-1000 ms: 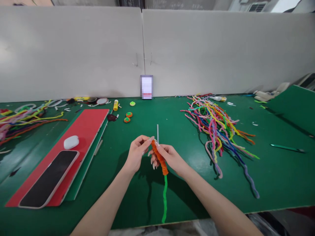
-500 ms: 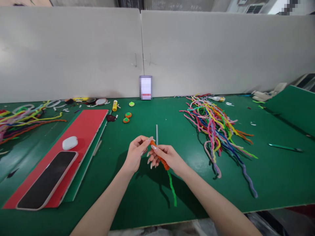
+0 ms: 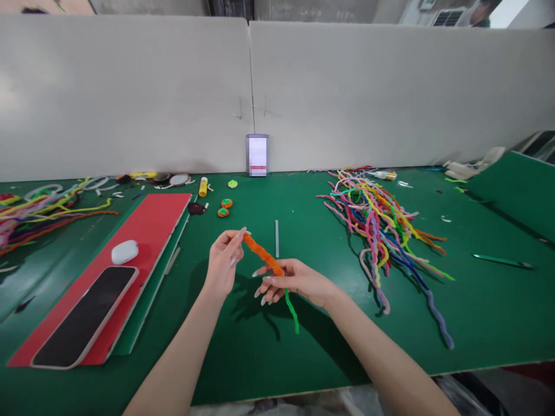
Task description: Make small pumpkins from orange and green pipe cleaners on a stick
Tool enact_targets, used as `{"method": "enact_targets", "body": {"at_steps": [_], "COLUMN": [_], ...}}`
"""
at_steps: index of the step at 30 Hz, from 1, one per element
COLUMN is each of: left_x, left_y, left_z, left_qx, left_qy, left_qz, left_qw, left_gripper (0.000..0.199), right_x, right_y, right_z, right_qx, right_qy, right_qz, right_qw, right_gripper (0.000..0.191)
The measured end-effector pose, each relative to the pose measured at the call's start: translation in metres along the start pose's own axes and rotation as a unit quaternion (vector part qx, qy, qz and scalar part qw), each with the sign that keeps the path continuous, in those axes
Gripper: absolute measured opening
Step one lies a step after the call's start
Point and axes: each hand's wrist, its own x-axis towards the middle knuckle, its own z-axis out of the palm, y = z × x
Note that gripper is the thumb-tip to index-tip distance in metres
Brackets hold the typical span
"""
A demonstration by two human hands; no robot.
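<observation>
Between my hands stretches an orange pipe-cleaner piece [image 3: 263, 253], thick and wound-looking, slanting down to the right. My left hand [image 3: 224, 260] pinches its upper left end between thumb and finger. My right hand [image 3: 295, 281] grips the lower end, thumb against fingers, with the other fingers spread. From under the right hand a green pipe-cleaner tail [image 3: 292, 312] hangs down. Just beyond the hands a translucent glue stick [image 3: 277, 238] lies on the green table [image 3: 260, 370]. Two small orange rounds with green tops [image 3: 225, 207] sit farther back.
Right, a heap of colourful pipe cleaners [image 3: 373, 219] and a green pen-like tool [image 3: 502, 261]. Left, a red board [image 3: 151, 225] carries a phone [image 3: 87, 318] and a white earbud case [image 3: 125, 252]. A lit phone [image 3: 257, 156] leans on the white partition [image 3: 130, 92].
My left hand has moved left, and my right hand has slid down the orange piece to its lower end. More of the orange length shows between them.
</observation>
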Motion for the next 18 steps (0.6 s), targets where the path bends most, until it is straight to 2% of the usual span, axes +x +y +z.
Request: {"method": "enact_targets", "body": {"at_steps": [5,8,11,14,18], "left_x": [0.000,0.004,0.008,0.011,0.010], "left_y": [-0.002,-0.001,0.001,0.001,-0.004], "left_z": [-0.001,-0.004,-0.009,-0.012,-0.009], "left_qx": [0.017,0.052,0.124,0.167,0.223], "left_qy": [0.023,0.063,0.099,0.070,-0.019], "left_qz": [0.023,0.048,0.095,0.108,0.051], "left_qw": [0.999,0.995,0.983,0.978,0.973], "left_gripper": [0.012,0.014,0.017,0.018,0.017], "right_x": [0.003,0.002,-0.002,-0.006,-0.010], "right_y": [0.006,0.005,0.002,-0.002,-0.006], "right_z": [-0.003,-0.009,-0.017,-0.020,-0.012], "right_qx": [-0.044,-0.124,-0.231,-0.350,-0.460], "right_qy": [0.023,0.033,0.054,0.083,0.109], "right_qz": [0.007,0.029,0.022,-0.018,-0.088], "right_qw": [0.999,0.991,0.971,0.933,0.877], "right_gripper": [0.035,0.039,0.033,0.033,0.037]}}
